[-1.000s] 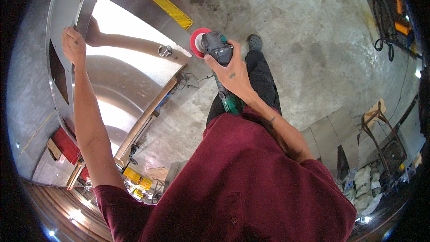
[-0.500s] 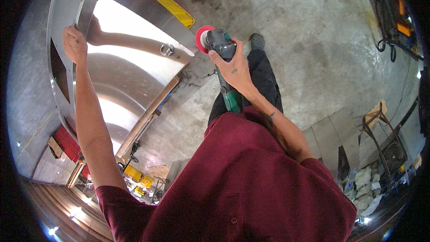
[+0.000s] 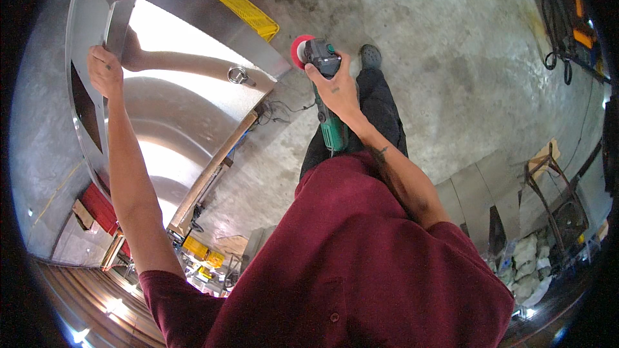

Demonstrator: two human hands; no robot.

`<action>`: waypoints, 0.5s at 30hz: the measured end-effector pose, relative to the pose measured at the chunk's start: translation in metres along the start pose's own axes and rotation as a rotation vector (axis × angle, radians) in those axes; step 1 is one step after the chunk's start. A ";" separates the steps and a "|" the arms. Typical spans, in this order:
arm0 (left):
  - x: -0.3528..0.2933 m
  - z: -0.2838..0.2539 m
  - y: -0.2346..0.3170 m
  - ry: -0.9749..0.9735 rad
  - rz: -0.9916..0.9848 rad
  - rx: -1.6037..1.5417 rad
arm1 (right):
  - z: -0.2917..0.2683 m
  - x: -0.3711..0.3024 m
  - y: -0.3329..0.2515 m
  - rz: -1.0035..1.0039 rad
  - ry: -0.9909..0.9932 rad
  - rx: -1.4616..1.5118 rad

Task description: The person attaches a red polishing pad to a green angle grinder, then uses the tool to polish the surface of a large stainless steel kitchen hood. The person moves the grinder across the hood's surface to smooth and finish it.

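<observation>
My left hand (image 3: 105, 71) is closed round the raised edge of a large shiny sheet-metal piece (image 3: 187, 100), at its far left side. In front of my body, my right hand (image 3: 336, 91) grips an angle grinder (image 3: 324, 58) near its dark head, with the thumb across it. The grinder's green body (image 3: 333, 132) hangs down toward my waist. A red disc (image 3: 300, 51) on its head faces left, apart from the metal. A round metal ring fitting (image 3: 238, 75) sits on the sheet's surface near its right corner.
Beneath the sheet runs a wooden support edge (image 3: 209, 174). A yellow perforated crate (image 3: 242, 9) lies beyond the metal, on the concrete floor (image 3: 451, 45). A dark cord (image 3: 277, 113) trails beside it. At right stand a metal-framed chair (image 3: 551, 187) and pale bags (image 3: 525, 264).
The grinder and my right hand have shifted slightly right and up, away from the sheet. My left hand keeps its hold on the edge, a little lower in view.
</observation>
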State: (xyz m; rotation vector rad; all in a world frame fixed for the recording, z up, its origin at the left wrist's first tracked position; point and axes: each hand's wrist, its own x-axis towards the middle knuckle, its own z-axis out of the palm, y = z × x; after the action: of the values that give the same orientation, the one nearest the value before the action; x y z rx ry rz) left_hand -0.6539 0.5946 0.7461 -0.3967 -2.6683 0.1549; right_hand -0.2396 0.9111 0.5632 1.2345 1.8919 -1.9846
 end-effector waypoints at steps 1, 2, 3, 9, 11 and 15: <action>0.000 0.001 -0.001 -0.007 0.007 0.007 | 0.000 -0.003 -0.001 -0.060 0.026 0.010; 0.000 0.001 -0.002 -0.012 0.014 0.013 | 0.000 -0.005 -0.003 -0.112 0.053 0.019; 0.000 0.001 -0.002 -0.016 0.023 0.014 | -0.002 -0.007 -0.004 -0.136 0.050 0.011; -0.001 0.000 0.003 0.011 0.076 -0.024 | -0.007 -0.014 -0.010 -0.101 0.011 -0.054; -0.001 0.000 0.004 0.017 0.075 -0.029 | -0.007 -0.014 -0.009 -0.119 0.017 -0.054; 0.000 0.000 0.003 0.010 0.076 -0.019 | -0.002 -0.015 -0.006 -0.119 0.027 -0.031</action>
State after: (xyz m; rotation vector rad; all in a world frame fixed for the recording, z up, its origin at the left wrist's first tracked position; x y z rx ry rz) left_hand -0.6533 0.5970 0.7457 -0.5044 -2.6477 0.1507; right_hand -0.2318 0.9078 0.5774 1.1718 2.0458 -1.9971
